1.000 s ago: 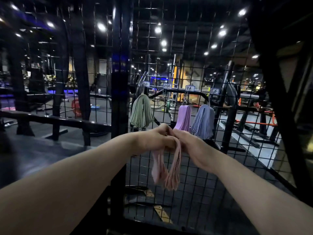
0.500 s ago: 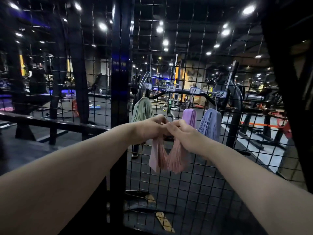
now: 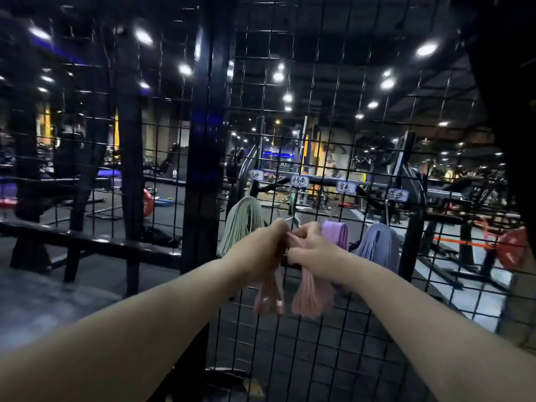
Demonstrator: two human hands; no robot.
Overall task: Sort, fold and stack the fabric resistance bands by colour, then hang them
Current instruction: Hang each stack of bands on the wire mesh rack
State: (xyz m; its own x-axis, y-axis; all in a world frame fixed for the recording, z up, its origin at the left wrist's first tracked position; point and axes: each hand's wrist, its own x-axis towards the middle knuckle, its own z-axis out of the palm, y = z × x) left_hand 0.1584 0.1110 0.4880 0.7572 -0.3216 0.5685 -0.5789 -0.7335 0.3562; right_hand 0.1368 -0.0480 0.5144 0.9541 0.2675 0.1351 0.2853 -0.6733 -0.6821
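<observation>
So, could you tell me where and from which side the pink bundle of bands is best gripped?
Grip the pink bundle at its top fold, coming from the near side, as the left hand and right hand do. Both halves hang loose below, so the fold likely keeps the stack together.

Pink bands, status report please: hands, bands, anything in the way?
Left hand and right hand both grip the pink bands, ends hanging. Held at the wire grid between green bundle and purple bundle. Hook tip shows just above the knuckles.
</observation>
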